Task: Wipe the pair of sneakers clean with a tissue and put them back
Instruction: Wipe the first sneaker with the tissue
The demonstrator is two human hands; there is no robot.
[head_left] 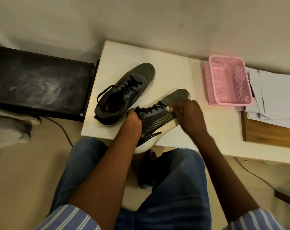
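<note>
Fingers [178, 106] pinch tissue [169, 109] against tilted sneaker [159, 117].

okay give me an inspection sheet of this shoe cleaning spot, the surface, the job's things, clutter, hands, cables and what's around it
Surface: white table, bare at its far end.
Job's things: one sneaker stands on the table; the held sneaker is tilted, its heel past the table edge; a small white tissue sits at its laces.
Clutter: pink basket, seemingly empty; loose papers on a wooden board.
Hands: left hand grips the held sneaker's collar; right hand pinches the tissue against its upper.
Cables: one cable runs across the floor at left; another cable at right.
Surroundings: dusty black tray left of the table; beige wall behind.
</note>
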